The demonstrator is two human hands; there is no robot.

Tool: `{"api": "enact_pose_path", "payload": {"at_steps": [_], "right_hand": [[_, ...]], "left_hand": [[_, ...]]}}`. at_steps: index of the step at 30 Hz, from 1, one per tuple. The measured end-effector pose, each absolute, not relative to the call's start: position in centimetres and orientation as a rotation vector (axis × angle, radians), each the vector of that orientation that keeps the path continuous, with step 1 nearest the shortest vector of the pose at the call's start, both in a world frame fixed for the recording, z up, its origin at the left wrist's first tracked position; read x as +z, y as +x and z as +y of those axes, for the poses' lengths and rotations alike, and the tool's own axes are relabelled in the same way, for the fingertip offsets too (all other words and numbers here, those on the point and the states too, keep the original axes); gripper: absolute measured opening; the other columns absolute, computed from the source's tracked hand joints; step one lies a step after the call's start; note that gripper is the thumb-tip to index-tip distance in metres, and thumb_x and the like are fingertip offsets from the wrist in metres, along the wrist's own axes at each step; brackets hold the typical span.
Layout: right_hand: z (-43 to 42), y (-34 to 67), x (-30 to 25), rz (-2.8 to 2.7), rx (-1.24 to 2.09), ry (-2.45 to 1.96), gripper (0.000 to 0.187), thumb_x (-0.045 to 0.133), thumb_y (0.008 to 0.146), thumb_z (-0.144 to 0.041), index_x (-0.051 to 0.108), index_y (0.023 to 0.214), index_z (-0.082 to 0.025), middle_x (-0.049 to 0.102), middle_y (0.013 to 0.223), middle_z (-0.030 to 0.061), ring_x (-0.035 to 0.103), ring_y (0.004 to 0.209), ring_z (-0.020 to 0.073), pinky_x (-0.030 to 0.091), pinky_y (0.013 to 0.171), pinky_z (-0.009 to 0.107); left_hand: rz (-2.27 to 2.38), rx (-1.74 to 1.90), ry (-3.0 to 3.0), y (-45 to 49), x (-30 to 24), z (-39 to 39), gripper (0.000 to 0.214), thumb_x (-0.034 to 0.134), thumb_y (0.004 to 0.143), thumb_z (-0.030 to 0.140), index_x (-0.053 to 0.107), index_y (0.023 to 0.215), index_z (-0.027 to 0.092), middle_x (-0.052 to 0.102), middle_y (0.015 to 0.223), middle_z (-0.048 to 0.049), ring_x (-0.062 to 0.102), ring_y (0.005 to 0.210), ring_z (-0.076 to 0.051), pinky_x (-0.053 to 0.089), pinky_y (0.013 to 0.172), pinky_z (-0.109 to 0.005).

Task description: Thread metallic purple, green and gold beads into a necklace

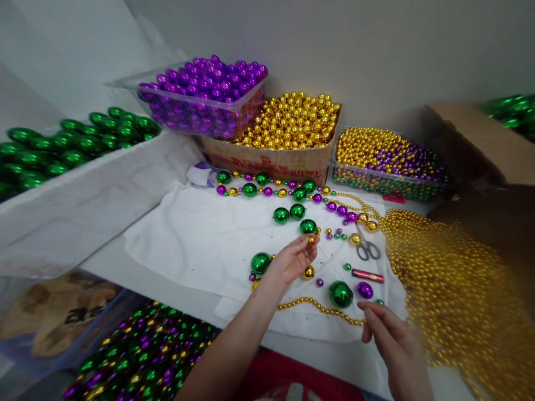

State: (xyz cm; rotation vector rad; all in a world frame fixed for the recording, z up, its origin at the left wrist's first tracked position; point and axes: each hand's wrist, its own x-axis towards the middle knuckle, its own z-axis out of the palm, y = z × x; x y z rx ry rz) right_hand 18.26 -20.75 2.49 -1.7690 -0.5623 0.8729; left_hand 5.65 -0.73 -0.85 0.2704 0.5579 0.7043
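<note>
My left hand [297, 257] reaches over the white cloth [200, 234], its thumb and fingertips pinched on a small gold bead [311, 240]. Just beyond those fingertips lies a large green bead [308, 226]. My right hand [390, 337] is lower right with thumb and forefinger pressed together; what they hold, if anything, is too small to make out. A strand of gold beads [320, 304] runs close to its fingertips. Near it lie a big green bead [341, 293], a purple bead [365, 289], a red lighter [368, 275] and scissors [368, 250].
Along the back stand a tub of purple beads [200, 83], a cardboard box of gold beads [267, 157] and a tub of mixed beads [388, 159]. A white box wall [96, 206] borders the left. Gold bead strands [455, 278] heap at right; a beaded necklace [267, 191] lies behind.
</note>
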Motion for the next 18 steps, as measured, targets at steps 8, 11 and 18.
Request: {"api": "enact_pose_path", "payload": {"at_steps": [8, 11, 18], "right_hand": [[-20.5, 18.0, 3.2, -0.633, 0.832, -1.821, 0.030, 0.059, 0.077, -0.048, 0.068, 0.086, -0.021, 0.052, 0.056, -0.0033, 0.053, 0.073, 0.0153, 0.038, 0.083, 0.023], [-20.6, 18.2, 2.9, -0.636, 0.837, -1.838, 0.032, 0.058, 0.076, -0.050, 0.068, 0.087, -0.021, 0.052, 0.057, -0.0029, 0.054, 0.072, 0.0156, 0.041, 0.078, 0.022], [-21.1, 18.6, 1.8, -0.663, 0.791, -1.871, 0.040, 0.059, 0.072, -0.059, 0.072, 0.083, -0.022, 0.058, 0.058, 0.0007, 0.057, 0.066, 0.0187, 0.044, 0.074, 0.027]], "left_hand": [[0.532, 0.727, 0.304, 5.3, -0.8, -1.0, 0.014, 0.054, 0.083, 0.006, 0.064, 0.093, 0.008, 0.064, 0.095, -0.0089, 0.060, 0.072, -0.008, 0.051, 0.068, -0.019], [0.534, 0.732, 0.305, 5.3, -0.6, -1.1, 0.014, 0.054, 0.083, 0.007, 0.064, 0.093, 0.009, 0.065, 0.094, -0.0086, 0.059, 0.071, -0.008, 0.050, 0.068, -0.019], [0.515, 0.728, 0.275, 5.1, -0.1, -1.6, 0.011, 0.057, 0.082, 0.012, 0.065, 0.090, 0.010, 0.065, 0.088, -0.0076, 0.059, 0.070, -0.008, 0.049, 0.068, -0.019]]}}
